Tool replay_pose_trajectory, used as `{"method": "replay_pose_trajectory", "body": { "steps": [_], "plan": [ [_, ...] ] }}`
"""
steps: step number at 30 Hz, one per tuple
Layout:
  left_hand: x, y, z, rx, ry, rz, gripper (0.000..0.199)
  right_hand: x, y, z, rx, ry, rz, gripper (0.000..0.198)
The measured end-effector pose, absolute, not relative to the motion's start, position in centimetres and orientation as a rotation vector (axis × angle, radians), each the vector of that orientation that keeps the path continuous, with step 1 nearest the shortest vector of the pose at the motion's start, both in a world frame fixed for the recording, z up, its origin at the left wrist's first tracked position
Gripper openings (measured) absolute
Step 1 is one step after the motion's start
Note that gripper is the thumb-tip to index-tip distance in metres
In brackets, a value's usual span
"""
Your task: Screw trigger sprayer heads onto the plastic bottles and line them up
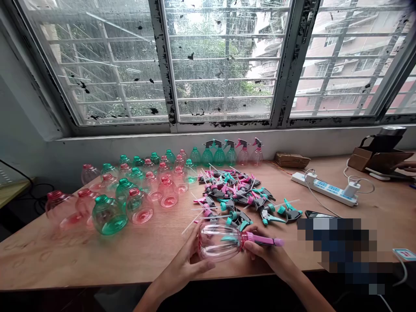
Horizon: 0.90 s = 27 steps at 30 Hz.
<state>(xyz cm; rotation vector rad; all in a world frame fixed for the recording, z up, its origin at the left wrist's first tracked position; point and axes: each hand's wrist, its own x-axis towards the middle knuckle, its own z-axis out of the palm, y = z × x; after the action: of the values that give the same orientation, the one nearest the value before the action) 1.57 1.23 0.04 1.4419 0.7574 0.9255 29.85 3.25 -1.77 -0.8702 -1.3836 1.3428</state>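
A see-through pink spray bottle (219,242) lies sideways in the air above the table's front edge, its neck to the right. My left hand (186,255) is wrapped round its base end. A pink spray head (264,240) sits at the neck, and my right hand (264,251) grips its collar with thumb and fingers. How far the collar is screwed on cannot be made out. Just beyond the bottle lies a heap of loose spray heads (232,188), pink, teal and black, with thin white tubes.
Open pink and green bottles (110,216) stand in rows at the left. Several bottles with spray heads (219,154) line the wall. To the right are a brown packet (292,160), a white power strip (325,188) with cables, and a phone (320,214). Another person's hand (407,166) shows at the far right.
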Motion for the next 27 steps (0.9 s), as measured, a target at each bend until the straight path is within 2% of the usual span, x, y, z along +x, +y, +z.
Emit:
{"method": "replay_pose_trajectory", "body": {
  "steps": [6, 11, 18, 22, 27],
  "plan": [
    [1.9, 1.1, 0.7, 1.513, 0.838, 0.939, 0.124, 30.0, 3.6, -2.3, -0.819, -1.314, 1.448, 0.029],
    [0.9, 2.1, 1.0, 1.493, 0.846, 0.807, 0.099, 29.9, 3.4, -2.4, -0.838, -1.374, 1.403, 0.033],
    [1.3, 2.2, 0.5, 1.403, 0.65, 0.85, 0.101, 29.9, 3.5, -2.2, -0.843, -1.337, 1.431, 0.034],
    [1.1, 2.0, 0.5, 1.438, 0.684, 0.855, 0.112, 29.9, 3.5, -2.3, -0.87, -1.352, 1.422, 0.035],
    [0.9, 1.6, 1.4, 1.418, 0.693, 0.778, 0.091, 30.0, 3.5, -2.3, -0.87, -1.35, 1.418, 0.035]
  ]
}}
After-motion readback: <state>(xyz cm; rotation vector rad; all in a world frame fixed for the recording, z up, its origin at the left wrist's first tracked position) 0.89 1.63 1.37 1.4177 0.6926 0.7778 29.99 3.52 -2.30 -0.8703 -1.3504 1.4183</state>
